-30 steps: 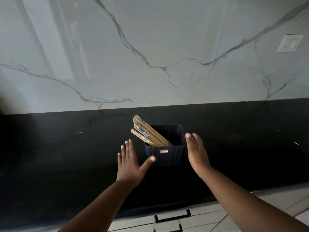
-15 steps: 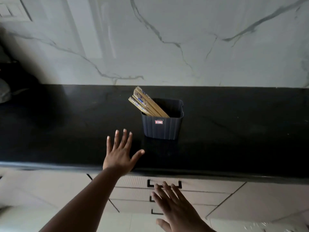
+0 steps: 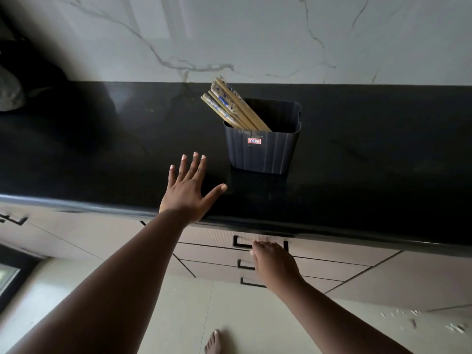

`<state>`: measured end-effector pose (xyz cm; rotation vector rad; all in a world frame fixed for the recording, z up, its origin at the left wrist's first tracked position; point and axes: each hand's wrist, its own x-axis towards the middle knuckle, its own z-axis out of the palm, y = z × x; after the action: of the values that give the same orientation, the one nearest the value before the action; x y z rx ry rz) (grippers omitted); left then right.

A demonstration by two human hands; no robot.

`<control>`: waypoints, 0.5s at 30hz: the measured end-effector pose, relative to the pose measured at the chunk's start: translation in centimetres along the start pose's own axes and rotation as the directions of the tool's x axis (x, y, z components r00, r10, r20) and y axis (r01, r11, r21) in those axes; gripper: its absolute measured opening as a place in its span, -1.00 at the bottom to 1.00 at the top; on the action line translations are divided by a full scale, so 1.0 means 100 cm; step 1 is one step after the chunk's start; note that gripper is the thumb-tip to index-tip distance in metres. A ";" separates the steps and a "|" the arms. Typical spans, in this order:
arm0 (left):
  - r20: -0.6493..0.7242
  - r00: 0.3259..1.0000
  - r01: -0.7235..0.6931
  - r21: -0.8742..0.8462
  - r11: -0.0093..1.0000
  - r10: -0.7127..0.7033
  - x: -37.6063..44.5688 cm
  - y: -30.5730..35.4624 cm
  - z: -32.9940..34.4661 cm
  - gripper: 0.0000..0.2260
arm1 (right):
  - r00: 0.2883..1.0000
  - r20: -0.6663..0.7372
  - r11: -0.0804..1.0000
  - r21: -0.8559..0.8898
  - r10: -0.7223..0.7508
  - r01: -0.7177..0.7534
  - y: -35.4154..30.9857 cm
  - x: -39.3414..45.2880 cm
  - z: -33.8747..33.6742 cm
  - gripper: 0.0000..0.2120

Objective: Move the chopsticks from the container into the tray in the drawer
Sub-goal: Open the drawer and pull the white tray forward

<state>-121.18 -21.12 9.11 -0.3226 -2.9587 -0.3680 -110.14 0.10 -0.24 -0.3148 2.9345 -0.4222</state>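
Observation:
Several wooden chopsticks (image 3: 231,107) with blue-patterned tops lean to the left out of a dark ribbed container (image 3: 263,152) standing on the black countertop (image 3: 102,154). My left hand (image 3: 190,187) lies flat and spread on the counter, just left of and nearer than the container, holding nothing. My right hand (image 3: 273,261) is below the counter edge, fingers over the black handle (image 3: 238,241) of the top drawer (image 3: 212,237), which is closed. Whether the fingers grip the handle is unclear. No tray is visible.
Two more closed drawers with black handles sit below the top one. A marble wall rises behind the counter. Dark objects sit at the far left of the counter (image 3: 15,80). My bare foot (image 3: 213,342) is on the tiled floor.
My right hand has dropped from beside the container, past the counter edge, to the top drawer's handle. My left hand has drawn back toward the counter's front edge. The view tilted downward.

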 end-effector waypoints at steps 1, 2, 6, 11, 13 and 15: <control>-0.009 1.000 0.005 -0.022 1.000 -0.005 0.000 0.000 0.000 -0.17 | 0.999 -0.008 0.998 0.021 0.052 -0.052 -0.001 0.005 -0.002 -0.76; -0.017 1.000 0.011 -0.043 0.999 -0.012 0.000 -0.001 0.000 -0.17 | 0.995 0.016 0.994 0.033 0.103 -0.103 -0.002 0.010 -0.004 -0.75; -0.030 0.999 0.023 -0.102 0.994 -0.026 -0.001 -0.001 0.000 -0.18 | 0.978 0.088 0.978 0.075 0.189 -0.196 -0.004 0.018 -0.011 -0.70; -0.032 0.999 0.021 -0.133 0.991 -0.025 0.001 -0.002 -0.001 -0.18 | 0.949 0.171 0.956 0.082 0.264 -0.281 -0.013 0.016 -0.014 -0.72; -0.023 1.000 0.018 -0.127 0.992 -0.021 0.000 -0.002 -0.001 -0.18 | 0.939 0.196 0.949 0.083 0.283 -0.304 -0.016 0.012 -0.015 -0.72; -0.025 1.000 0.014 -0.129 0.992 -0.018 0.000 -0.002 -0.001 -0.19 | 0.934 0.212 0.949 0.072 0.286 -0.307 -0.019 0.003 -0.014 -0.72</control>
<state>-121.20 -21.32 9.18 -0.3062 -2.9200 -0.5625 -110.40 -1.39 1.65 0.0972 2.6904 -0.4657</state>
